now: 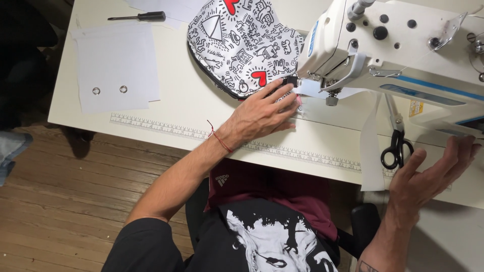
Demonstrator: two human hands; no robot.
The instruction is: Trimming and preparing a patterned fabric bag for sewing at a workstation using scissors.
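Left hand [262,113] flat on patterned fabric [242,43] beside sewing machine [393,45], scissors [397,146].

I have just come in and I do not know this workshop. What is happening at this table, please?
A person sits at a white table with a white sewing machine. The left hand presses flat on a black-and-white doodle-print fabric piece with red hearts, close to the needle area. The right hand is open, holding nothing, near black-handled scissors. A black-handled screwdriver and white sheets with metal eyelets lie aside.
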